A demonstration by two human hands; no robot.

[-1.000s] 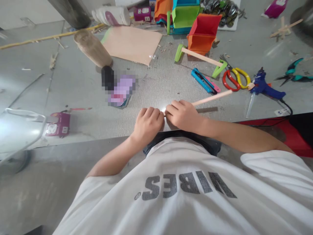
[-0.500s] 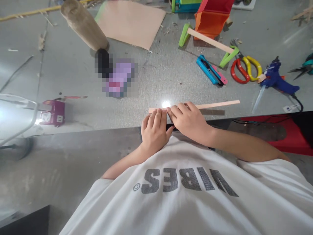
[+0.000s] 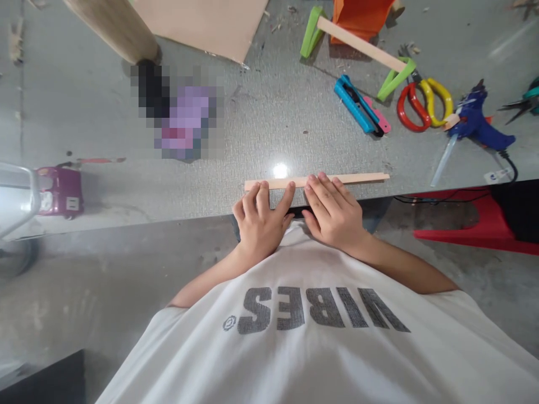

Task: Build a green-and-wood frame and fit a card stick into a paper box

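A narrow peach strip (image 3: 290,183), which looks like paper, lies along the front of the grey table. My left hand (image 3: 263,216) rests with its fingertips on the left half of the strip, fingers apart. On the strip's middle, my right hand (image 3: 334,213) lies flat with its fingers stretched out and close together, thumb apart. Neither hand is closed around the strip. Both thumbs are near the table edge, close to my body.
Beyond my right hand lie a blue cutter (image 3: 357,106), scissors with red and yellow handles (image 3: 423,106) and a blue glue gun (image 3: 475,118). Green triangles joined by a strip (image 3: 360,42) stand behind. A peach sheet (image 3: 206,25) and a purple blurred object (image 3: 187,120) lie further left.
The strip's raised right end has come down flat to the table. My right hand has shifted right and flattened, and my left fingers have spread. The view has moved slightly.
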